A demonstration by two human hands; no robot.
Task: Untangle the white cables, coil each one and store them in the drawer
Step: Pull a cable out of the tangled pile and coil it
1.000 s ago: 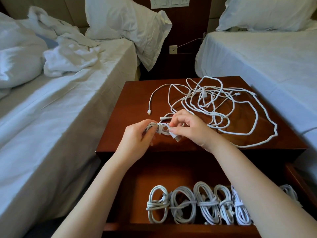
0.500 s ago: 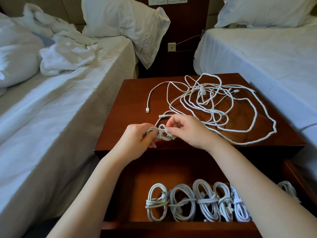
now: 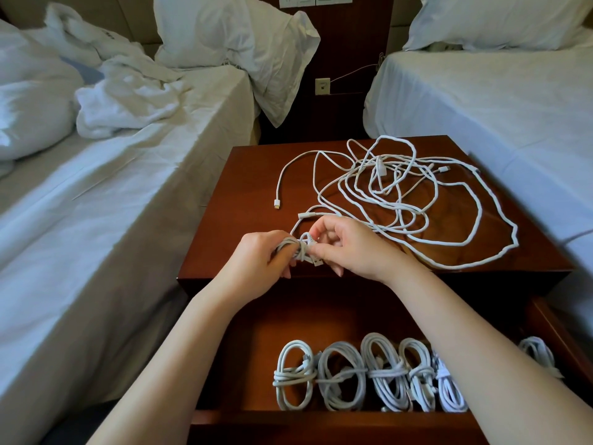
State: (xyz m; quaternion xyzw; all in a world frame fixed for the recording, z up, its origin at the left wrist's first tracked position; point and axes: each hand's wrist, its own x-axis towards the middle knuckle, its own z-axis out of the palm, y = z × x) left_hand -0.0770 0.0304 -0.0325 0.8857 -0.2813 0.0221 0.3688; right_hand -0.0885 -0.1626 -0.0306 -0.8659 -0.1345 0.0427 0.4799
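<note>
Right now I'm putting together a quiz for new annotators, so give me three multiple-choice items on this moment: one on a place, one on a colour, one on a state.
1. Where does the loose tangle lie?
A. on the left bed
B. on the floor
C. on the nightstand top

2. What colour is the nightstand top?
A. reddish-brown
B. white
C. grey

3. What state is the drawer in?
A. shut
B. open, with coiled cables inside
C. open, with only towels inside

Answers:
1 C: its loops spread over the wood beyond the left hand and right hand, which grip a small coil.
2 A: its polished wood is reddish.
3 B: it is pulled out, with a row of coils inside.
</note>
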